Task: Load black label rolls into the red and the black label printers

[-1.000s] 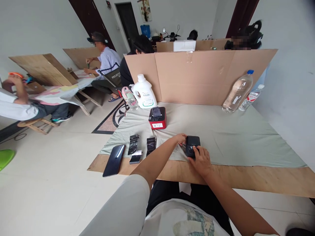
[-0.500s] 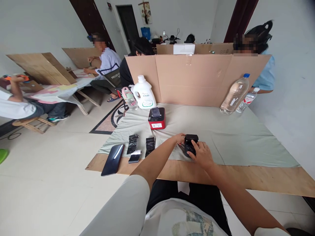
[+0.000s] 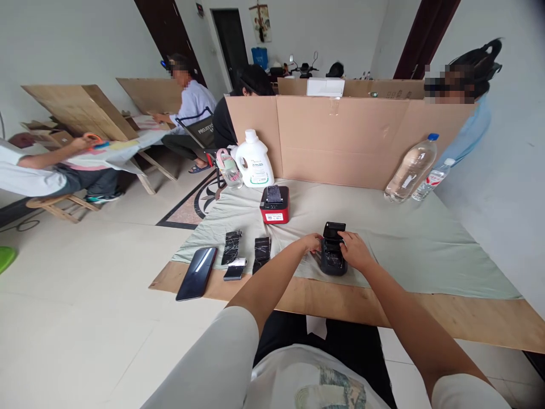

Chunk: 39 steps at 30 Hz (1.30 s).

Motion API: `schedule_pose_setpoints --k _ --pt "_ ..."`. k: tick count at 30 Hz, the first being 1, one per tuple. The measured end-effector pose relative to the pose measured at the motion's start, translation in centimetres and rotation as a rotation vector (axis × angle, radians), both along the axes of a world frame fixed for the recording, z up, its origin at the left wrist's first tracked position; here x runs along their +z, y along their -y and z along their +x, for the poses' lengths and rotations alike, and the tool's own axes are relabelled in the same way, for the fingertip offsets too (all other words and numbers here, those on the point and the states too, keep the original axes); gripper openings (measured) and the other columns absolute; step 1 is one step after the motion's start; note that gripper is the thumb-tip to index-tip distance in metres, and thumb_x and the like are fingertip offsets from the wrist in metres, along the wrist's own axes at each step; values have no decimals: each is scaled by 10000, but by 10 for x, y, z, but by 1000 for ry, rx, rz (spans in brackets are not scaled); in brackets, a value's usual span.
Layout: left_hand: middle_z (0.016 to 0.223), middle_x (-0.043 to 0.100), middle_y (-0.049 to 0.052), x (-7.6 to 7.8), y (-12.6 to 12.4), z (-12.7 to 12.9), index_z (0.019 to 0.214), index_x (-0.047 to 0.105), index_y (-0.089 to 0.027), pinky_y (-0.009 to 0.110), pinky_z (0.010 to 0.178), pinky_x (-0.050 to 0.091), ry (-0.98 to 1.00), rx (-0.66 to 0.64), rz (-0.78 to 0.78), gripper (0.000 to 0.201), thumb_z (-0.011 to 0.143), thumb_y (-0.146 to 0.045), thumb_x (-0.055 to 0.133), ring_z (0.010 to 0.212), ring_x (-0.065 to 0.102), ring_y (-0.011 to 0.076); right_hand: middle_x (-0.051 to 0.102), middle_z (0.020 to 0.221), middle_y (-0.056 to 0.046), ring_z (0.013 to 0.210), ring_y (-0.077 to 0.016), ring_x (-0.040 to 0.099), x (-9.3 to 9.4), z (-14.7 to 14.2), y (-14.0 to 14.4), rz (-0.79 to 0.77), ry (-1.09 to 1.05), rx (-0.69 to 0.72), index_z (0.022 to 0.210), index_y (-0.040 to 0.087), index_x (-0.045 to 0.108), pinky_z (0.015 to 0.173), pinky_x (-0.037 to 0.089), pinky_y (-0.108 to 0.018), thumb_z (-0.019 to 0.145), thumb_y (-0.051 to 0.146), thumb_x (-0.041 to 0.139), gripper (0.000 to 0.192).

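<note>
A small black box-shaped device [image 3: 332,258] sits on the green cloth [image 3: 400,238] near the table's front edge, its lid [image 3: 334,229] swung up and open. My left hand [image 3: 312,243] holds the device's left side. My right hand [image 3: 356,250] rests on its right side, fingers at the raised lid. A red and black device [image 3: 275,205] stands a little behind, to the left.
Two black rolls [image 3: 232,247] [image 3: 261,250], a small roll [image 3: 235,269] and a dark phone [image 3: 197,272] lie at the left. A white jug [image 3: 254,159], a pink bottle [image 3: 230,170] and two water bottles [image 3: 411,168] stand along a cardboard screen [image 3: 340,136]. Other people sit around.
The black device's lid has swung up and open. My right hand moved from on top of the device to its right side; my left hand stayed at its left side.
</note>
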State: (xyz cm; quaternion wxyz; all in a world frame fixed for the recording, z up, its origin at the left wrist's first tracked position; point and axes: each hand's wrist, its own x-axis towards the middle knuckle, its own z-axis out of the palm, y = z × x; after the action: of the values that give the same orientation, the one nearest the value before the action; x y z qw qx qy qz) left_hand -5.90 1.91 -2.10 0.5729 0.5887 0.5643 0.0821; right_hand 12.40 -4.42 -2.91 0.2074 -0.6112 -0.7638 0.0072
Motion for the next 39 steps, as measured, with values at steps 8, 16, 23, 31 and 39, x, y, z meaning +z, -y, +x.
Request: schedule_pose_setpoints --k 8,16,23,31,39 --pt "1147 626 119 -3 16 -1 1304 490 -137 280 792 488 -81 141 282 521 788 -74 523 912 623 176 629 1151 -107 1041 -219 588 -27 19 2 -12 -293 -117 1156 192 598 908 479 -407 835 233 453 355" --pt "1519 297 100 -17 21 20 1447 324 -178 368 1122 291 258 114 608 648 821 -117 479 1368 318 221 529 1293 -157 862 -169 615 -45 7 -9 -83 -644 -191 1386 170 398 760 534 -350 830 292 452 572" --pt "1511 314 85 -23 19 29 1442 329 -177 351 1162 207 298 145 597 682 785 -65 476 1403 257 197 566 1204 -110 803 -155 575 -47 4 -21 -53 -672 -153 1402 211 389 797 521 -374 811 265 447 597" --pt "1333 490 106 -12 30 15 1291 509 -166 334 1012 387 61 192 641 489 806 -110 504 1186 479 203 582 1130 -99 883 -188 572 -35 8 -5 12 -563 -189 1113 195 611 785 504 -367 774 270 478 371" --pt "1061 601 127 19 37 35 942 716 -190 407 950 330 -458 -261 826 206 798 -217 571 1088 443 291 624 962 -79 741 -163 593 -48 8 17 -23 -570 -295 951 183 630 758 492 -354 802 269 430 264"
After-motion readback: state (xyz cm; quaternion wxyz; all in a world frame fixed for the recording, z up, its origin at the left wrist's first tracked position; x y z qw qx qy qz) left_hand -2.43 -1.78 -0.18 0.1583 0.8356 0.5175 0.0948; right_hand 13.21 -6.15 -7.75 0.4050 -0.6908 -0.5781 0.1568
